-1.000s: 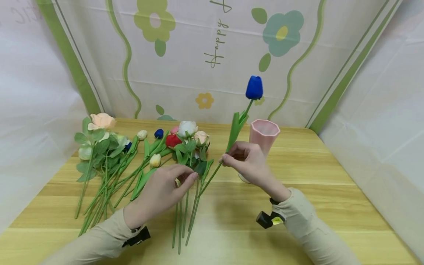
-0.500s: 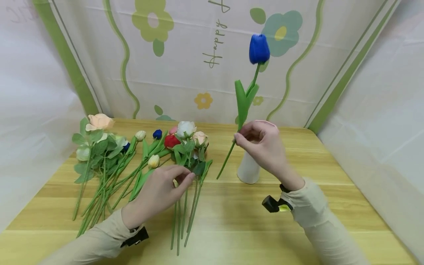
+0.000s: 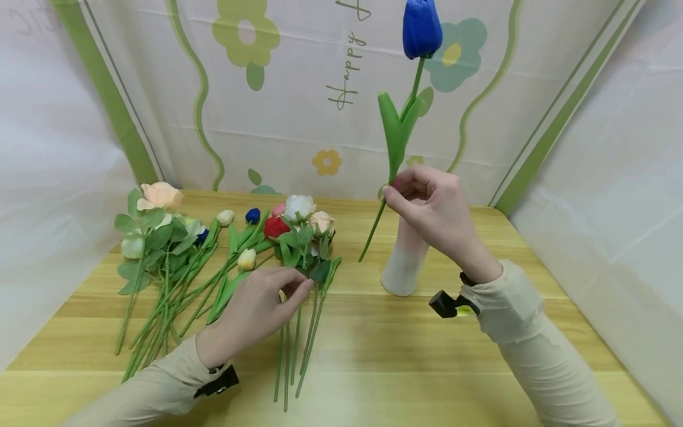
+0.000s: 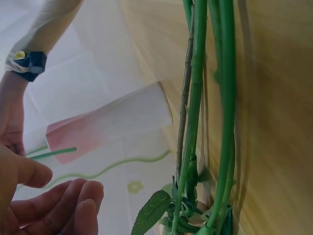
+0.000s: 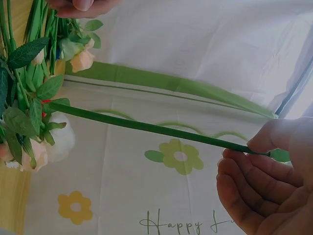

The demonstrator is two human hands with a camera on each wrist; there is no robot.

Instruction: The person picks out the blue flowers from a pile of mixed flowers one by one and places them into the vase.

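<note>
Blue tulip (image 3: 421, 31) has risen higher, green-stemmed and leafy

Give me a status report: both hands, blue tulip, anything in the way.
Right hand pinches blue tulip, bloom up, clear of table. Left hand empty, near loose flower stems. Vase upright; nothing seen between it and tulip.

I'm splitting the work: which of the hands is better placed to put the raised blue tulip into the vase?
Probably the right hand: it pinches the blue tulip near the vase, while the left hand is farther off, holding nothing.
</note>
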